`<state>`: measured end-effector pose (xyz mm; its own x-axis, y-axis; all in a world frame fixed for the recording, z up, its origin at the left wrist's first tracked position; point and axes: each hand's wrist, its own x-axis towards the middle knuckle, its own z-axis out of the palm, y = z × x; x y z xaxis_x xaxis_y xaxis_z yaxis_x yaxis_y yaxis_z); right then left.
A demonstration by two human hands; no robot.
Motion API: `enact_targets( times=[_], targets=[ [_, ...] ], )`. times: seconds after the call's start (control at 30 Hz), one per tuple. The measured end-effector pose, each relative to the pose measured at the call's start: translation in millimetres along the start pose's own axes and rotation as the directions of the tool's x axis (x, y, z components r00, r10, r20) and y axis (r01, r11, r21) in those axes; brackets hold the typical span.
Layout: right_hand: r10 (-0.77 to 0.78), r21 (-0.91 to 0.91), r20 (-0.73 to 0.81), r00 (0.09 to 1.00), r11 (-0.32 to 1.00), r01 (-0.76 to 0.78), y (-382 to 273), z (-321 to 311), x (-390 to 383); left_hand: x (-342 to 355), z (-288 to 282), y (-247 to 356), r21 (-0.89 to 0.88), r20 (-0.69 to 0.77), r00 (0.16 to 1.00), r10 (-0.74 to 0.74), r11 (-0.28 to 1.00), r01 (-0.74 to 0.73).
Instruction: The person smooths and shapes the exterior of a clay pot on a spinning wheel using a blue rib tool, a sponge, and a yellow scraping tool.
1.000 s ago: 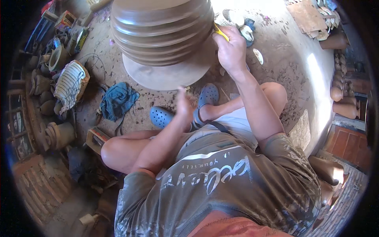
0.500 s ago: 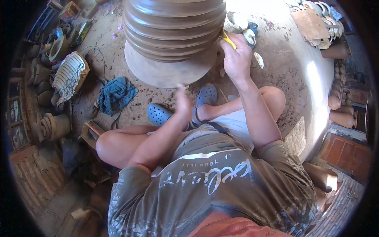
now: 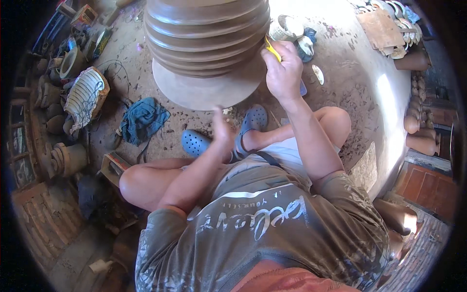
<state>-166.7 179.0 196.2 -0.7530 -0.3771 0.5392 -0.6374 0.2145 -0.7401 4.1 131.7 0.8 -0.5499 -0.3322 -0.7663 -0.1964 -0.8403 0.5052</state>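
Ribbed clay pot (image 3: 206, 41) stands on our round wheel disc (image 3: 194, 93); our right hand (image 3: 286, 70) pinches a yellow tool (image 3: 274, 50), seemingly against its wall, where pressing too hard could gouge it. Our left hand's (image 3: 224, 130) grip we cannot tell.

The floor (image 3: 346, 80) is grey-brown, strewn with dark crumbs (image 3: 357, 120). Directly on it lie a crumpled blue cloth (image 3: 144, 120) at left, a whitish ribbed piece (image 3: 86, 95) with thin wires across it, a pale oval piece (image 3: 318, 75) and a whitish round container (image 3: 287, 28). A flat round disc (image 3: 197, 93) bears a ribbed clay vessel (image 3: 206, 41), standing upright.
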Motion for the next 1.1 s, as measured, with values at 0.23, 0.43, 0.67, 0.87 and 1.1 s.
enact_targets(
  times=[0.23, 0.43, 0.67, 0.87, 1.1],
  targets=[
    [0.015, 0.032, 0.026, 1.0, 0.999, -0.016, -3.6, -0.5, -5.3, 74.4, -61.6, 101.1, -0.066, -0.322, 0.8, 0.506, 0.831, -0.552],
    [0.029, 0.016, 0.013, 1.0, 0.999, -0.029, 6.3, -7.7, -13.1, -35.2, 26.4, 9.4, 0.082, 0.143, 0.99, -0.011, 0.997, 0.0],
    [-0.033, -0.026, -0.032, 0.999, 0.999, 0.032, 9.2, -7.7, -8.5, 21.3, -44.6, 133.3, -0.129, -0.247, 0.873, 0.42, 0.879, -0.459],
    [-0.041, -0.017, -0.05, 0.998, 0.999, 0.04, 13.5, -1.6, -5.0, 6.9, -13.7, 4.7, 0.177, 0.044, 0.995, 0.087, 0.98, -0.094],
    [-0.022, 0.008, -0.037, 0.999, 1.0, 0.022, 11.2, 1.0, -1.6, 30.0, -42.2, 115.2, -0.095, -0.153, 0.894, 0.422, 0.894, -0.438]
  ],
)
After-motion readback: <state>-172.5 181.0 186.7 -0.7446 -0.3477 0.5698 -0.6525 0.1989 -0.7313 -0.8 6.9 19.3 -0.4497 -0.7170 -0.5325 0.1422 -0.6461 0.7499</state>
